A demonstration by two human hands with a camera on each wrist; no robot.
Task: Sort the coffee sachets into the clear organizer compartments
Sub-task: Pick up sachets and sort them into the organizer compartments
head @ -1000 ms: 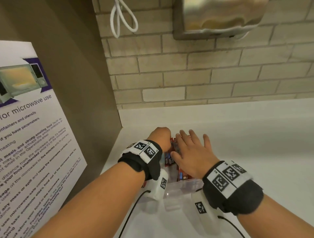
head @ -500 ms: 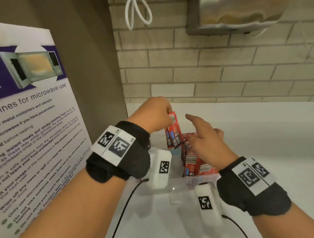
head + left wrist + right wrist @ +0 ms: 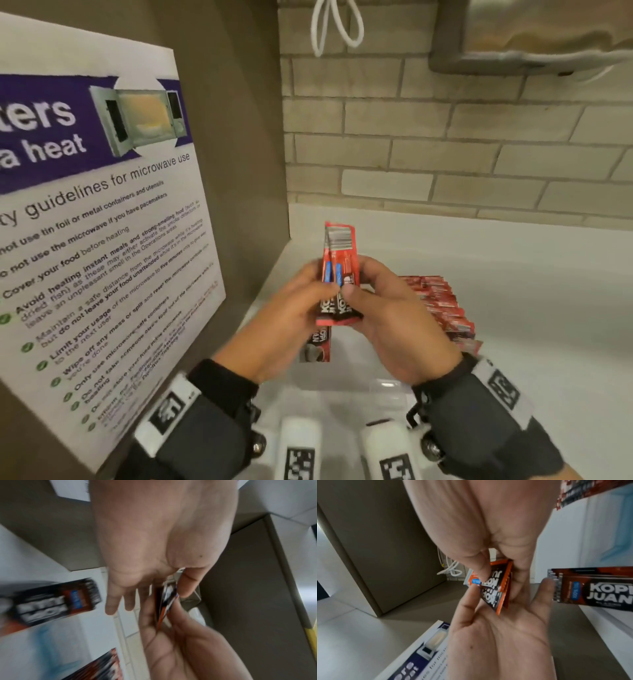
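A small bunch of red coffee sachets [image 3: 339,274] stands upright above the counter. My left hand [image 3: 322,291] pinches it from the left, thumb on its face. From the right, my right hand [image 3: 350,292] pinches the same bunch. The right wrist view shows my right hand [image 3: 498,577] with its thumb pressed on the sachets [image 3: 494,592]. In the left wrist view my left hand [image 3: 171,595] pinches the sachets [image 3: 167,601] edge-on. One more sachet [image 3: 317,342] shows just below the bunch; whether it is held is unclear. A row of sachets [image 3: 442,308] fills the clear organizer [image 3: 387,387].
A microwave guideline poster [image 3: 102,222] leans on the brown side wall at the left. The white counter [image 3: 531,308] runs to the right. A brick wall [image 3: 445,154] closes the back, with a white cord [image 3: 335,27] and a metal dispenser [image 3: 531,34] above.
My left hand has lifted sachets up out of the organizer. My right hand has risen off the row and now pinches the same bunch. The view has tilted upward.
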